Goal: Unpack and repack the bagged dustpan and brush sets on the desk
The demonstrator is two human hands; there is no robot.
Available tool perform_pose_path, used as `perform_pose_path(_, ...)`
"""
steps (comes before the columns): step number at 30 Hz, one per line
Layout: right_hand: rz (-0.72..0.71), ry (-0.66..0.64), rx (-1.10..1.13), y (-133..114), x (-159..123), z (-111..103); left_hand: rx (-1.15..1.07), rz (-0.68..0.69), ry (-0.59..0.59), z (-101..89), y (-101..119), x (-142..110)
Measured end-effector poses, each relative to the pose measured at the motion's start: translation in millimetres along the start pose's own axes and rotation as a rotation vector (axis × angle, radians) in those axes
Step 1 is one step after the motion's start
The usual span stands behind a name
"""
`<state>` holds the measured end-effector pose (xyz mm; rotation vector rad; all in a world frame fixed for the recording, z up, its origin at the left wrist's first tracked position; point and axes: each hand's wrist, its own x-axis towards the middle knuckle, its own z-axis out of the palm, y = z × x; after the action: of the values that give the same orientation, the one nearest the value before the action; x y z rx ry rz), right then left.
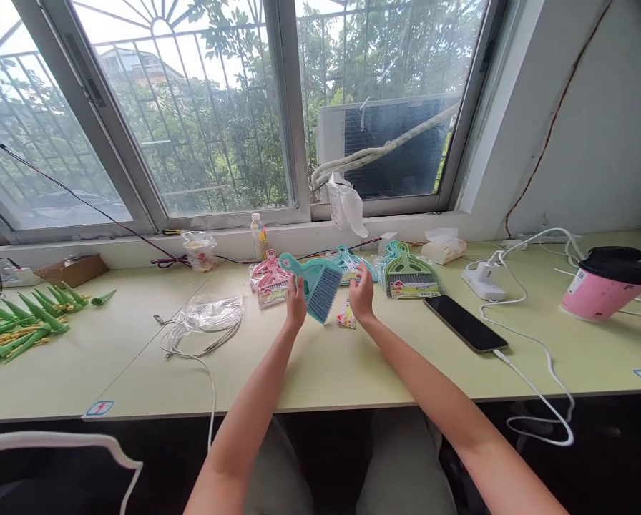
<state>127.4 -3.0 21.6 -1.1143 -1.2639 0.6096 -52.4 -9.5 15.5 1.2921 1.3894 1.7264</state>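
Observation:
My left hand point(295, 303) is closed on a teal mini dustpan with a small brush point(323, 292) nested in it, grey bristles turned to the lower right. The set is tilted above the table. My right hand point(361, 295) is raised just to the right of it, fingers curled in a pinch; what they hold, if anything, I cannot make out. A small printed card point(347, 316) lies on the table between my hands. Behind them are pink dustpan sets point(270, 280), a blue dustpan set point(347, 259) partly hidden by my right hand, and green dustpan sets point(410, 272) with printed cards.
A black phone point(464, 323) on a white cable lies to the right, near a power strip point(483, 281) and a pink cup point(594, 290). Coiled cable point(202, 332) and clear plastic lie left. Green cone-shaped pieces point(28, 322) spread at far left. A bottle point(257, 236) stands behind.

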Motion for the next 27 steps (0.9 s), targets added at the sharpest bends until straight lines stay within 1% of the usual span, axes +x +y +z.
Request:
perform_pose_path(1,-0.164,-0.026,-0.066,-2.3,-4.6,1.5,0.066,0.041,0.042,1.0,2.7,-4.8)
perform_pose_path(2,-0.297,-0.083,-0.113,-4.7,-9.8,3.9,0.128,0.087,0.048,1.7,5.4,-10.0)
perform_pose_path(3,-0.390,-0.147,-0.139,-7.2,-15.0,6.9,0.189,0.140,0.006,2.1,8.1,-15.6)
perform_pose_path(4,-0.443,-0.194,-0.145,-9.5,-19.8,10.3,0.245,0.198,-0.051,2.4,10.6,-21.2)
perform_pose_path(5,-0.466,-0.205,-0.134,-11.5,-23.6,13.7,0.293,0.256,-0.112,2.4,12.9,-26.5)
perform_pose_path(7,-0.467,-0.159,-0.088,-14.7,-26.5,18.0,0.348,0.350,-0.207,1.9,17.0,-34.9)
perform_pose_path(9,-0.471,-0.140,-0.045,-16.2,-22.8,17.5,0.351,0.395,-0.252,1.0,20.4,-39.3)
perform_pose_path(10,-0.483,-0.164,-0.027,-16.5,-19.5,15.8,0.338,0.400,-0.259,0.3,21.9,-40.0)
perform_pose_path(13,-0.520,-0.301,0.019,-15.5,-10.4,10.6,0.272,0.370,-0.242,-2.6,25.7,-38.4)
perform_pose_path(15,-0.499,-0.326,0.032,-14.4,-7.8,10.2,0.236,0.341,-0.231,-4.9,28.3,-36.1)
perform_pose_path(18,-0.413,-0.282,0.042,-14.7,-5.2,11.7,0.264,0.342,-0.261,-7.9,33.8,-33.7)
perform_pose_path(19,-0.382,-0.285,0.054,-15.6,-3.3,11.3,0.287,0.347,-0.271,-8.3,36.1,-33.4)
perform_pose_path(22,-0.290,-0.386,0.154,-20.2,4.2,5.8,0.325,0.355,-0.281,-7.7,42.6,-33.4)
perform_pose_path(25,-0.196,-0.464,0.279,-27.2,7.5,-3.0,0.305,0.354,-0.295,-7.1,45.3,-29.8)
perform_pose_path(26,-0.167,-0.485,0.313,-30.4,6.9,-5.9,0.294,0.346,-0.274,-8.6,45.2,-26.2)
perform_pose_path(27,-0.137,-0.509,0.346,-34.0,5.8,-8.7,0.279,0.330,-0.215,-11.7,44.7,-20.8)
